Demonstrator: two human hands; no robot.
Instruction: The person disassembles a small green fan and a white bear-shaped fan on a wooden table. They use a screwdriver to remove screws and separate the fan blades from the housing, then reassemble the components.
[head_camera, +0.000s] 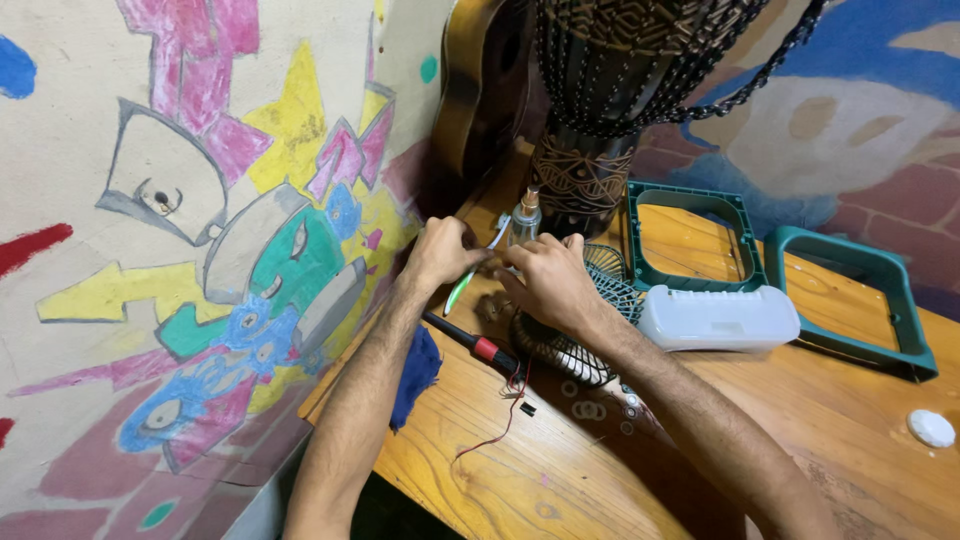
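Wooden bench (560, 470) nearest me carries loose red wire (497, 428), then a soldering iron (478, 345), and beyond it left hand (440, 252) pinches a green toothbrush (470, 272) while right hand (548, 283) steadies the black fan grille (580, 352); short, light strokes look wisest.

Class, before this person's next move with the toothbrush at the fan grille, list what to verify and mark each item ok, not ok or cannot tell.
1. Left hand grips the green-and-white toothbrush: ok.
2. Right hand steadies the black fan grille: ok.
3. Part between the fingers visible: cannot tell.
4. Small spray bottle upright behind the hands: ok.
5. Soldering iron away from the blue cloth: not ok, they lie side by side.
6. Loose red wire away from the forearm: ok.
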